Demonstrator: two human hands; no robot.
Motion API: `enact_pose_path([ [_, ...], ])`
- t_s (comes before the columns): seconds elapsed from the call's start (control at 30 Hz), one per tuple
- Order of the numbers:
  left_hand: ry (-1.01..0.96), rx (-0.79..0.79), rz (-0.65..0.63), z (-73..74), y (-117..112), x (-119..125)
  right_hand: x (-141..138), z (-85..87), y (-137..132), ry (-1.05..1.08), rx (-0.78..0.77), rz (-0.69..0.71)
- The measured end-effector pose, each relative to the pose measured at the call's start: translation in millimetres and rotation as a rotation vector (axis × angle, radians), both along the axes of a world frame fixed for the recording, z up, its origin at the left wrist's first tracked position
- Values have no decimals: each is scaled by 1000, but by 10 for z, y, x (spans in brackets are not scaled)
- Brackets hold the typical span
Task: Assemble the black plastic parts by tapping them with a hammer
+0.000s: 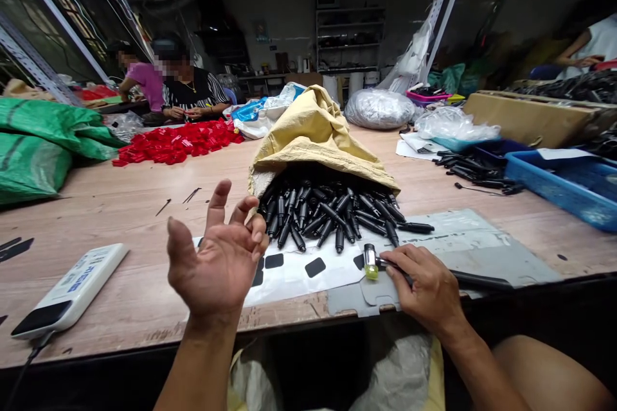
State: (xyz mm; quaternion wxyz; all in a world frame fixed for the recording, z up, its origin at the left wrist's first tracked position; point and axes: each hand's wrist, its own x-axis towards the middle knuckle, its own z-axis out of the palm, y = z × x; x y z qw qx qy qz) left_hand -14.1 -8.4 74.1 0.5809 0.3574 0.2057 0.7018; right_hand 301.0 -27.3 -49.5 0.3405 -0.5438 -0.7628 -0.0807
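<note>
My left hand (pixel 216 257) is raised, palm up, fingers apart and slightly curled, with nothing in it. Beside it, many black tube-shaped parts (pixel 328 212) spill from the mouth of a yellow woven sack (pixel 318 128). My right hand (pixel 427 279) grips a small hammer (pixel 370 262) near its head, which is silver with a yellow-green face. The dark handle runs out to the right behind the hand. Under the parts lie a white sheet with black rounded patches (pixel 315 267) and a grey board (pixel 496 250).
A white power bank (pixel 72 289) with a cable lies at left. Red parts (pixel 178 141), a green sack (pixel 38 148) and a blue tray (pixel 563 186) surround the work area. Two people sit across the table; another is at far right. An open sack hangs below the table edge.
</note>
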Motion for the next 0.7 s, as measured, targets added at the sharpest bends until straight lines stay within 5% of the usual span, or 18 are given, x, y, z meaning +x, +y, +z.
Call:
enact_pose_path([
  [0.17, 359, -3, 133, -289, 256, -51, 2, -7, 1, -4, -3, 2],
  [0.33, 1298, 193, 350, -649, 431, -69, -2, -3, -4, -2, 3, -5],
  [0.43, 1680, 336, 372, -744, 482, -54, 0, -7, -1, -4, 7, -3],
  [0.57, 1932, 370, 293, -738, 501, -15, 0, -7, 5, -2, 6, -1],
  [0.7, 1972, 427, 192, -693, 498, 24, -11, 13, -1, 4, -2, -8],
])
